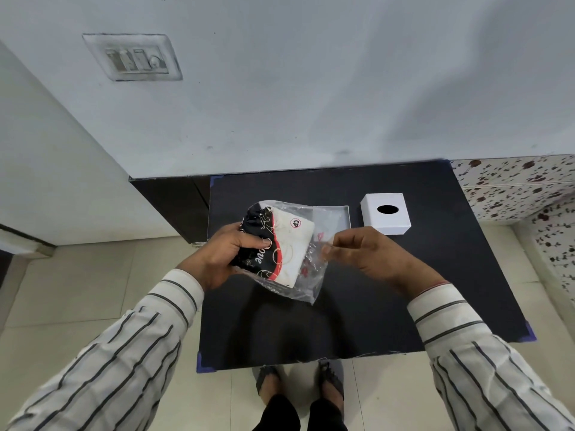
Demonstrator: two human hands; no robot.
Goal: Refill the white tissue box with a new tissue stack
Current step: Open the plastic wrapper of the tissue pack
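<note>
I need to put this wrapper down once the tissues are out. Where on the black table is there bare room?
The near half of the black table, in front of both hands, is bare out to its near corners. The far-left strip behind the tissue pack is free too. It is crowded at the far middle and right, where the open tray and white tissue box sit.

a black table (357,321) with blue-taped corners is standing against a pale wall (311,88), where a switch plate (132,57) is sitting high to the left. cream floor tiles (93,290) are spreading beneath, and a speckled floral surface (522,185) is showing at the right edge.
</note>
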